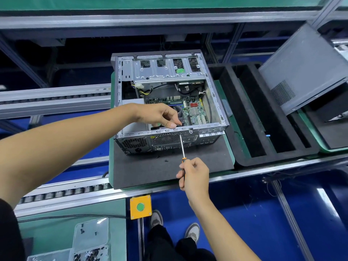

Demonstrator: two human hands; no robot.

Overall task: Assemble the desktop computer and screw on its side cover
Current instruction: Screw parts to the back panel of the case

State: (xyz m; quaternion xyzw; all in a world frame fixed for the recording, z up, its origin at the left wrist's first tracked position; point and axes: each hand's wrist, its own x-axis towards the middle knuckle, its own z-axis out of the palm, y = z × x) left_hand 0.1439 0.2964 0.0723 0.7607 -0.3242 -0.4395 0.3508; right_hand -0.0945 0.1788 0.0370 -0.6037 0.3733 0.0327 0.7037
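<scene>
Case: grey sheet-metal desktop computer case [169, 102], lying on its side with the open side up, rear panel toward the person; it sits on the far half of a dark grey foam pad [169, 166] laid on a green pallet [232, 129] on the conveyor line.
Interior: green motherboard [194, 112] with a silver heatsink and red connectors on the case floor; perforated silver drive cage [162, 70] across the far end; black and yellow cables between them.
Rear panel: two round fan grilles and a row of ports, facing the near edge of the pad.
Side cover: grey metal panel with a perforated vent patch [305, 66] — propped at a tilt well to the right of the case, apart from it.
Left hand [160, 113]: fingers curled, fingertips pinching something small and dark at the near top rim of the case; what it is cannot be told.
Right hand [194, 176]: clenched round the orange-and-black handle of a slim screwdriver [182, 146], whose tip meets the rear rim just below the left fingertips.
Beside: black slotted foam tray [263, 119] right of the pad; yellow box with a green button [140, 207] on the near rail; clear trays of small dark screws [90, 240] at the near left corner.
</scene>
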